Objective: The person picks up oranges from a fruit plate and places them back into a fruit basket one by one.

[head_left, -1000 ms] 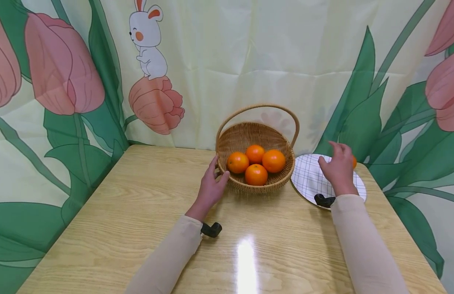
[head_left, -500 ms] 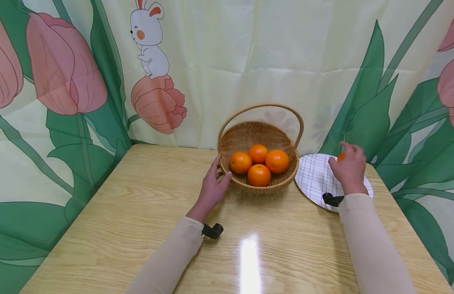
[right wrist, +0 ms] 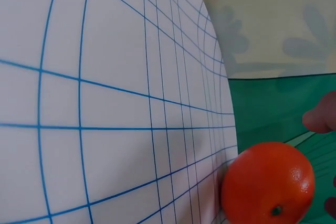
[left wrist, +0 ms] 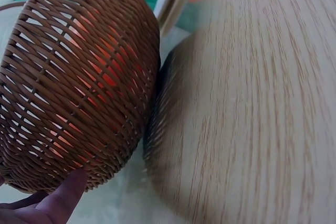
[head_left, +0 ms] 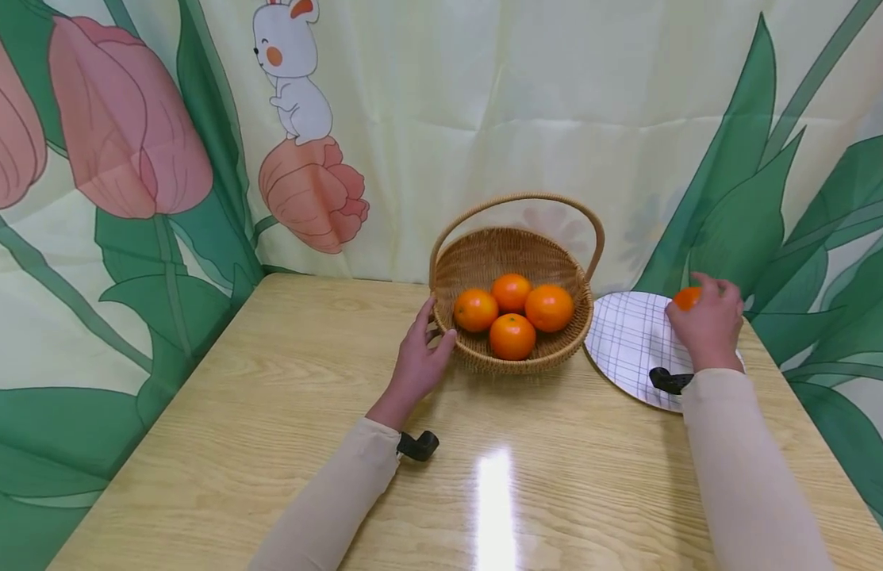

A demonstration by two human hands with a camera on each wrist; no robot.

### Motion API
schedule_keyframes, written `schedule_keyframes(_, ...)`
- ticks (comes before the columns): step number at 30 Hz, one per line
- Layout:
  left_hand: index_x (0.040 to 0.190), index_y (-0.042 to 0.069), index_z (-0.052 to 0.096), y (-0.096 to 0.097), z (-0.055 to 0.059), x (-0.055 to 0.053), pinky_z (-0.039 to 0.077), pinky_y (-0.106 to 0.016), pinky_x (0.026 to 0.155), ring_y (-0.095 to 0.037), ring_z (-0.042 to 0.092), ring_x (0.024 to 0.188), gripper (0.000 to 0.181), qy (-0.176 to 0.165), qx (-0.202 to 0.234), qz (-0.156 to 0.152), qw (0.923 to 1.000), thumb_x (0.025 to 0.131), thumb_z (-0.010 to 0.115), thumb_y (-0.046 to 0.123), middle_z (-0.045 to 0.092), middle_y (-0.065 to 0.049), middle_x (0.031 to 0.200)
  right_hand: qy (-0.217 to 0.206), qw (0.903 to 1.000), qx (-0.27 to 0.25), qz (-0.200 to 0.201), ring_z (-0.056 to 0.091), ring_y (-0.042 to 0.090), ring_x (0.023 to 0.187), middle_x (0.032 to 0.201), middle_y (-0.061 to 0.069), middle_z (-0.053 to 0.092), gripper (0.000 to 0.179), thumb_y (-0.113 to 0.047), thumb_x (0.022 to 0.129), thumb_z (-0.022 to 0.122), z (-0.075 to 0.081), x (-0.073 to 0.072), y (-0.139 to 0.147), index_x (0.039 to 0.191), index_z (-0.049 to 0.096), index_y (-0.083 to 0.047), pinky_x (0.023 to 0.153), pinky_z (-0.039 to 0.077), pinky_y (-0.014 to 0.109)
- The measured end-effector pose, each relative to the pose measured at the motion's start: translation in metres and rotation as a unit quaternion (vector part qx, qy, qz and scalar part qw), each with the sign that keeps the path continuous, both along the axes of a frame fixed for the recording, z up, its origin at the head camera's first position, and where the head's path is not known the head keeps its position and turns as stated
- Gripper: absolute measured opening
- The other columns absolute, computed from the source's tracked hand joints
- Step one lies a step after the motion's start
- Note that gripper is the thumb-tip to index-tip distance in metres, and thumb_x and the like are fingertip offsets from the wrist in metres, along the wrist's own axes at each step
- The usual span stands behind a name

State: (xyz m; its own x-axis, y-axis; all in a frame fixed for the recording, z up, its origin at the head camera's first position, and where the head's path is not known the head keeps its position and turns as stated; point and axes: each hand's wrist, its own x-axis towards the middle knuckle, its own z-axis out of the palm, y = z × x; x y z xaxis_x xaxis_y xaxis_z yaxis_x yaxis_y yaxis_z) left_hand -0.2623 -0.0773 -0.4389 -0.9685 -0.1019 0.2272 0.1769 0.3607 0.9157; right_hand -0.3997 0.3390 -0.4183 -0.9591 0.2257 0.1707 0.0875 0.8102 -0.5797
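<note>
A brown wicker basket with a tall handle holds several oranges. At its left side is my left hand, thumb and fingers spread; in the left wrist view the thumb touches the woven wall. To the right, my right hand hovers over a white plate with blue grid lines. A single orange lies near the plate's far edge, partly hidden by this hand. In the right wrist view, a gap separates that orange from the visible fingertip.
Both stand on a pale wooden table, the plate near its right edge. Directly behind the table hangs a curtain printed with tulips and a rabbit. A black wrist mount sticks out above the plate.
My right hand has moved right across the plate, so the single orange now shows on the left of the hand instead of the right. My left hand stays at the basket. The head view has shifted slightly.
</note>
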Motion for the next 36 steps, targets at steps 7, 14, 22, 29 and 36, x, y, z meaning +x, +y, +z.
schedule_keyframes(7,0.156,0.023,0.019,0.002,0.002,0.000,0.054,-0.042,0.093,-0.034,0.054,0.126,0.069,0.000,-0.009,-0.002,1.0000,0.098,0.056,0.030,0.039,-0.016,0.147,-0.017,0.9998,-0.009,-0.004,0.013,0.054,0.139,0.158,0.027,0.002,0.074,-0.032,0.093,0.054,-0.004,-0.004,0.013,0.155,0.018,-0.010,0.101,0.035,0.071)
schedule_keyframes(14,0.156,0.022,0.018,0.004,0.003,-0.001,0.052,-0.042,0.097,-0.033,0.053,0.127,0.070,0.008,-0.008,-0.009,0.9999,0.098,0.056,0.031,0.038,-0.017,0.147,-0.034,0.9993,-0.009,-0.008,0.013,0.054,0.138,0.157,0.029,0.000,0.074,-0.032,0.094,0.052,-0.006,-0.004,0.020,0.155,0.017,-0.008,0.098,0.037,0.072)
schedule_keyframes(22,0.156,0.027,0.018,0.006,0.002,0.002,0.049,-0.043,0.102,-0.031,0.049,0.133,0.069,0.002,0.010,-0.008,0.9999,0.098,0.056,0.030,0.031,-0.011,0.153,-0.060,0.9978,-0.027,0.004,0.010,0.058,0.138,0.158,0.026,-0.012,0.074,-0.028,0.096,0.051,-0.007,0.003,0.022,0.157,0.011,-0.014,0.100,0.034,0.073)
schedule_keyframes(29,0.156,0.025,0.017,0.004,0.004,0.003,0.044,-0.044,0.106,-0.031,0.042,0.138,0.070,-0.006,0.053,-0.021,0.9983,0.098,0.057,0.025,0.027,-0.013,0.155,-0.073,0.9969,-0.019,0.022,0.022,0.063,0.127,0.155,0.033,-0.004,0.076,-0.026,0.096,0.053,-0.012,0.000,0.024,0.156,0.010,-0.011,0.101,0.032,0.073)
schedule_keyframes(36,0.156,0.011,0.015,0.003,0.028,0.014,0.042,-0.048,0.107,-0.040,0.037,0.139,0.071,-0.022,0.069,-0.035,0.9968,0.098,0.056,0.017,0.025,-0.025,0.155,-0.090,0.9951,-0.023,0.034,0.023,0.062,0.126,0.154,0.034,-0.003,0.077,-0.023,0.095,0.057,-0.014,-0.005,0.019,0.156,0.010,-0.011,0.101,0.033,0.073)
